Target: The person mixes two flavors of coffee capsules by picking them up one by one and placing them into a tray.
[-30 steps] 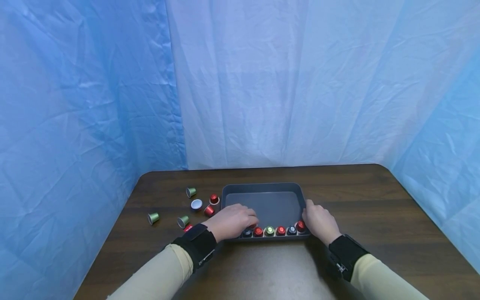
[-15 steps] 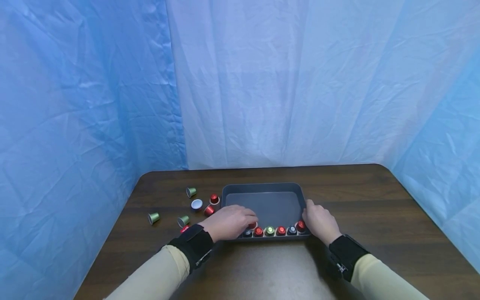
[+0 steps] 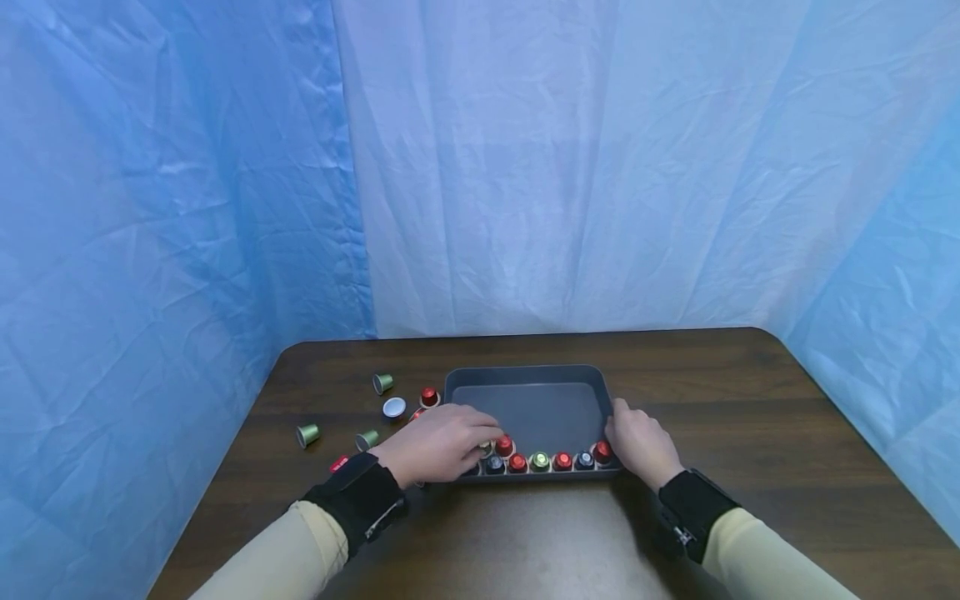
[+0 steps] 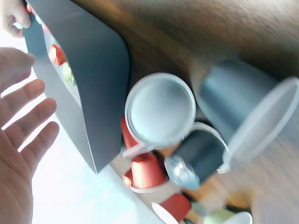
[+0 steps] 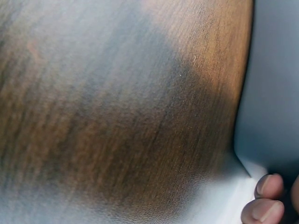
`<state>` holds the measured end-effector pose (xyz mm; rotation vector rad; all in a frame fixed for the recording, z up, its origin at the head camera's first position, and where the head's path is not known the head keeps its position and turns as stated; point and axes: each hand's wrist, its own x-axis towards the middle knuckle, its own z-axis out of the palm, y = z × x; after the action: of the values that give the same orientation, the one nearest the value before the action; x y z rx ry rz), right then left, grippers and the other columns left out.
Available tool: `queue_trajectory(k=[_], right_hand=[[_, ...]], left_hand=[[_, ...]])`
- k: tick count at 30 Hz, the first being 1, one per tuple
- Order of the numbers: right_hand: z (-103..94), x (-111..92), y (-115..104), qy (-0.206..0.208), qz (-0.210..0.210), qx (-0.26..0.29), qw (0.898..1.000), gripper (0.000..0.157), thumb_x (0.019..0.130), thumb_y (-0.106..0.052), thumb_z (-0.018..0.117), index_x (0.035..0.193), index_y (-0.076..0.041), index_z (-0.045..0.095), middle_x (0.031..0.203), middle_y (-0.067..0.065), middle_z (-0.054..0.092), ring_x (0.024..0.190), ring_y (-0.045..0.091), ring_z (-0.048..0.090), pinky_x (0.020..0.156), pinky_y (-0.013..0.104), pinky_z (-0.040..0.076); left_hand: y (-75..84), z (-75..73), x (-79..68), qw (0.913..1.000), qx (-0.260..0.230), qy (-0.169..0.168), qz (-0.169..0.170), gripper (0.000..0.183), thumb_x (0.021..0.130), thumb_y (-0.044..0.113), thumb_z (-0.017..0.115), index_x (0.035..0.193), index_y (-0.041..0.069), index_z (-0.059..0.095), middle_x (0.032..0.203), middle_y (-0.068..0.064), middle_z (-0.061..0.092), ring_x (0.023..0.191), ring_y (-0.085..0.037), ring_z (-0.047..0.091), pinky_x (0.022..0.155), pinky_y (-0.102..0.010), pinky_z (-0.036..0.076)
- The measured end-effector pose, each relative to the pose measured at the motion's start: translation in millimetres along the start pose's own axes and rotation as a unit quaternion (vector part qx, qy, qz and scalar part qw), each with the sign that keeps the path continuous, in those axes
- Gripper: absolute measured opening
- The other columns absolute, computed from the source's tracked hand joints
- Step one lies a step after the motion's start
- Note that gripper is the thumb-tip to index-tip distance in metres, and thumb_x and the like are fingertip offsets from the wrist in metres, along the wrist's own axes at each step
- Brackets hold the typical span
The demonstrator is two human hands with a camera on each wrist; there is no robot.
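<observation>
My left hand [image 3: 446, 442] hovers over the near left corner of the dark grey baking tray [image 3: 551, 408]. In the left wrist view its fingers [image 4: 39, 109] are spread and hold nothing. Right by the fingertips in the head view stands a red coffee capsule [image 3: 504, 447], behind a row of capsules along the near wall. That row has a red capsule [image 3: 517, 463], a green capsule [image 3: 539, 462] and a dark blue capsule [image 3: 584, 461] among others. My right hand [image 3: 643, 442] grips the tray's right side near the front corner, its fingertips [image 5: 268, 211] curled at the rim.
Loose capsules lie on the wooden table [image 3: 712, 400] left of the tray: green capsules [image 3: 307, 435], a white-lidded capsule [image 3: 393, 407], and red ones, including a red capsule [image 3: 429, 397] beside the tray wall. Blue curtains [image 3: 495, 167] surround the table.
My left hand has moved left, away from the red capsule, which now shows standing in the tray behind the front row. My right hand has stayed on the tray.
</observation>
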<state>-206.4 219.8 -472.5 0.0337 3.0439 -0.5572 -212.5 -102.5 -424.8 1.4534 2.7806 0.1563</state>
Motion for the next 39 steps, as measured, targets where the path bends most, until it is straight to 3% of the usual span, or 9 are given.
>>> queue_trajectory(k=[6, 15, 24, 39], right_hand=[[0.2, -1, 1, 0.001, -0.004, 0.002, 1.000, 0.033, 0.101, -0.012, 0.060, 0.123, 0.011, 0.054, 0.086, 0.016, 0.065, 0.066, 0.019, 0.061, 0.056, 0.034, 0.054], [-0.5, -1, 0, 0.001, -0.005, 0.003, 1.000, 0.033, 0.101, -0.013, 0.060, 0.123, 0.011, 0.054, 0.085, 0.016, 0.065, 0.066, 0.019, 0.061, 0.056, 0.035, 0.054], [-0.8, -1, 0, -0.001, -0.002, 0.003, 1.000, 0.033, 0.101, -0.013, 0.060, 0.123, 0.011, 0.054, 0.085, 0.015, 0.064, 0.066, 0.019, 0.061, 0.055, 0.034, 0.053], [0.1, 1, 1, -0.004, 0.002, 0.004, 1.000, 0.033, 0.101, -0.013, 0.060, 0.124, 0.011, 0.054, 0.088, 0.017, 0.066, 0.067, 0.020, 0.063, 0.057, 0.035, 0.054]], left_hand=[[-7.5, -7.8, -18.8, 0.9997, 0.007, 0.019, -0.017, 0.035, 0.097, 0.024, 0.072, 0.131, 0.017, 0.070, 0.131, 0.002, 0.069, 0.124, -0.016, 0.062, 0.108, -0.039, 0.048], [-17.0, -6.9, -47.0, 0.9984, 0.019, 0.047, -0.026, 0.032, 0.094, 0.023, 0.075, 0.125, 0.017, 0.073, 0.118, 0.003, 0.072, 0.115, -0.016, 0.065, 0.105, -0.041, 0.050], [-18.8, -2.1, -60.4, 0.9972, 0.032, 0.056, -0.038, 0.029, 0.092, 0.028, 0.077, 0.119, 0.019, 0.076, 0.109, 0.005, 0.072, 0.102, -0.013, 0.065, 0.096, -0.035, 0.055], [-25.6, 9.6, -69.4, 0.9984, 0.008, 0.010, -0.055, 0.021, 0.090, 0.033, 0.080, 0.107, 0.021, 0.077, 0.099, 0.007, 0.066, 0.085, -0.009, 0.058, 0.084, -0.032, 0.057]])
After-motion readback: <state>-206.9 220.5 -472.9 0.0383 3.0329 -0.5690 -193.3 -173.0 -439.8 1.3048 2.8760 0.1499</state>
